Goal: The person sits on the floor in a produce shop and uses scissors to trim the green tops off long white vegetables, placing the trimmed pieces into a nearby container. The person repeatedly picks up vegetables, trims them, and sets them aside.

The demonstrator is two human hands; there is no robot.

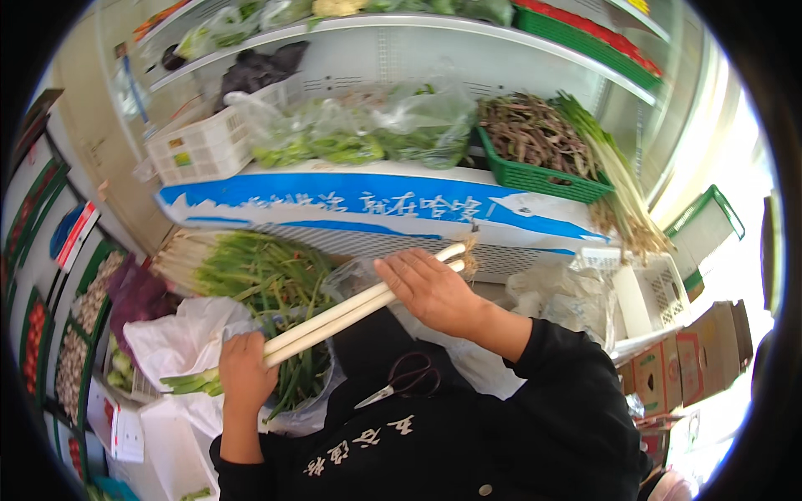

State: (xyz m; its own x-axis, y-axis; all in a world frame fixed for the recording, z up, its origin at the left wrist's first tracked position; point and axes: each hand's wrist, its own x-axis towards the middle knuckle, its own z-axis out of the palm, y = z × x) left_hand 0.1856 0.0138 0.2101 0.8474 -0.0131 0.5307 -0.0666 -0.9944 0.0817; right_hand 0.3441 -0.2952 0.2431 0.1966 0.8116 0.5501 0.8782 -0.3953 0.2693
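Two long scallions [341,322] with thick white stalks lie side by side across my lap, tilted up to the right. My left hand [246,364] is closed around their lower part, where short green ends stick out to its left. Near the rooted end, my right hand [429,288] lies over the stalks, its fingers across them. Scissors [406,382] with dark handles rest on my dark clothing below the stalks. Under my left hand stands a bucket [329,376] with green scallion leaves [299,369] in it.
A heap of scallions [257,263] lies ahead to the left. The refrigerated shelf [376,194] before me bears bagged greens [351,134] and a green basket of purple bean pods [532,141]. To the right are a white crate [664,288] and cardboard boxes [708,351]; vegetable bins [72,369] line the left.
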